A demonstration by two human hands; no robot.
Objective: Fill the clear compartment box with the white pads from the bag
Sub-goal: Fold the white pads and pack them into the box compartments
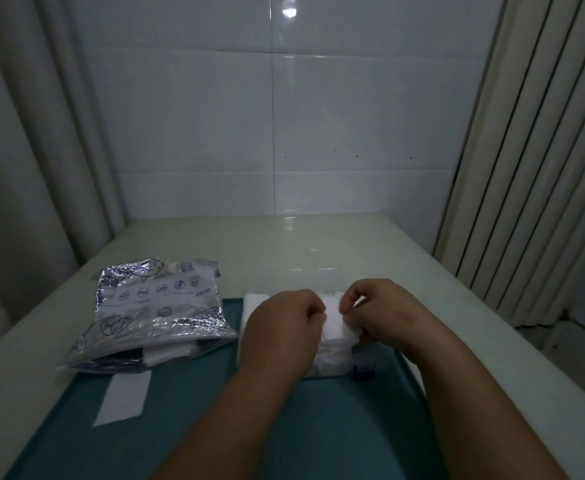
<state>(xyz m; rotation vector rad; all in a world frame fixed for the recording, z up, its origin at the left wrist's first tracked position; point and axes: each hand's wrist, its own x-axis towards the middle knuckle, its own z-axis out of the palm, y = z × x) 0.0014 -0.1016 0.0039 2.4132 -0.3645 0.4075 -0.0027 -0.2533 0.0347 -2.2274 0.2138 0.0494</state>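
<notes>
Room: dim, white tiled wall behind, pale curtains on both sides.
Desk: glossy, off-white; teal mat covers its near part.
Box: clear compartment box sits at the mat's far edge, mostly hidden behind the hands; fill level of compartments can't be read.
Pads: white pads bunched over the box, between the two hands.
Left hand: fingers curled, pinching the pads' left edge.
Right hand: thumb and fingertips pinching the pads' right edge.
Bag: crinkled silver-and-clear bag with blue printed drawings, left of the box, half on the mat; white contents show at its near end.
Strip: white flat strip on the mat, just near side of the bag.
Small item: blue-and-white thing just right of the box's near corner, unclear what.
</notes>
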